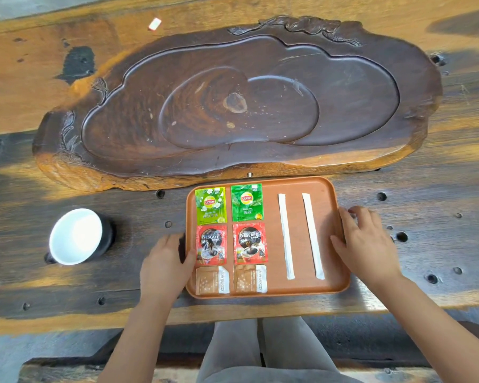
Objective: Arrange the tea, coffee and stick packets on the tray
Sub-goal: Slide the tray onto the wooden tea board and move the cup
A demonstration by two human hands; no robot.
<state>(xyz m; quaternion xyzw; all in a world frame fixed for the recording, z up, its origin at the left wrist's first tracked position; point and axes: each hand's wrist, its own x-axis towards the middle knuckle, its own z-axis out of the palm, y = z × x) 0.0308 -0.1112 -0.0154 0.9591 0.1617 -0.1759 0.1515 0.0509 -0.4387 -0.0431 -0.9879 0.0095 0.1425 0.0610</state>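
An orange-brown tray (pixel 299 288) lies on the table in front of me. On its left half sit two green Lipton tea packets (pixel 210 205) (pixel 246 202), below them two red Nescafe coffee packets (pixel 211 244) (pixel 250 243), and at the near edge two brown-and-white sugar packets (pixel 212 280) (pixel 250 278). Two long white stick packets (pixel 286 236) (pixel 312 236) lie side by side on the right half. My left hand (pixel 166 264) grips the tray's left rim, thumb over the edge. My right hand (pixel 365 241) grips the right rim.
A large carved dark wooden tea board (pixel 233 106) fills the table behind the tray. A white-lined dark cup (pixel 76 236) stands to the left. A small white and red scrap (pixel 155 24) lies at the far edge. The table has several round holes.
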